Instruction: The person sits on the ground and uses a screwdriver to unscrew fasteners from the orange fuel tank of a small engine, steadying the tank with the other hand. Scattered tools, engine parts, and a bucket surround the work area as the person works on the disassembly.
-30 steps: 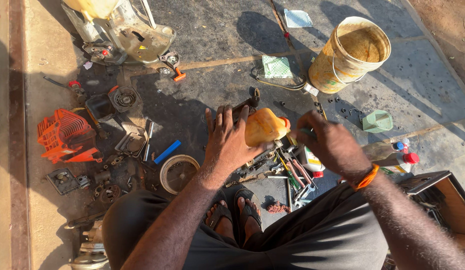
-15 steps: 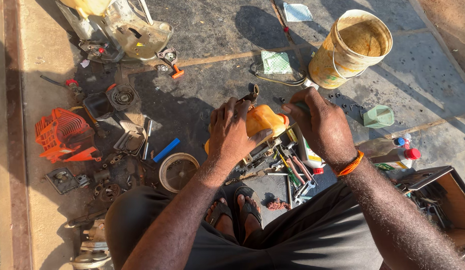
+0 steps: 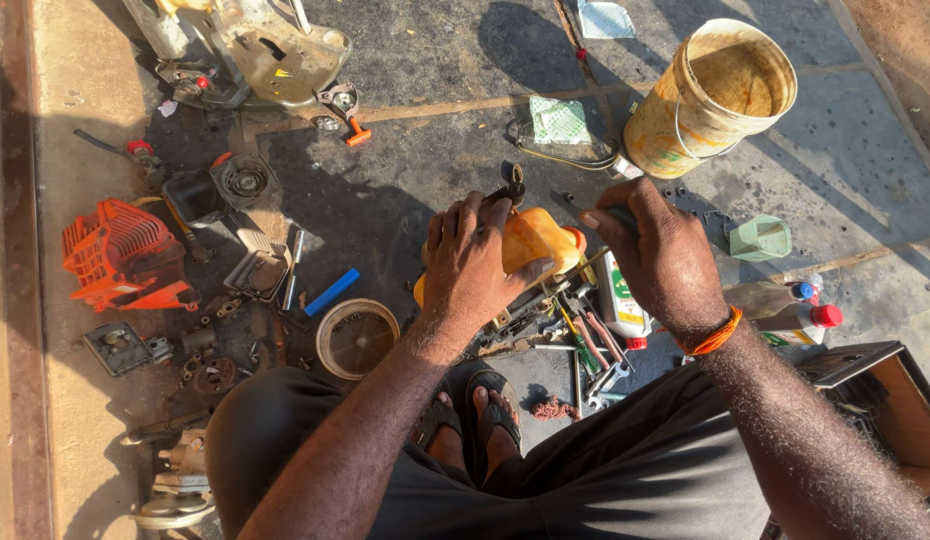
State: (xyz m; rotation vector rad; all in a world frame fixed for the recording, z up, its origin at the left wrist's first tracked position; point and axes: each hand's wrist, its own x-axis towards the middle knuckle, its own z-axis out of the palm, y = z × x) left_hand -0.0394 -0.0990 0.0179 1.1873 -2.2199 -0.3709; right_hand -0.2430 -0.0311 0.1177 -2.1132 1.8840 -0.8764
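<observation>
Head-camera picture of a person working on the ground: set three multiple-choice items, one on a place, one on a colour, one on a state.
1. Where is the round yellowish plastic bucket?
A. upper right
B. lower left
C. between the feet

2. What colour is the ribbed plastic cover at far left?
A. green
B. orange
C. white

3. What is the left hand doing?
A. hanging free
B. gripping the yellow-orange plastic tank
C. holding a blue bar

Answers: A, it stands upper right; B, it is bright orange; B, the fingers wrap the tank.
</observation>
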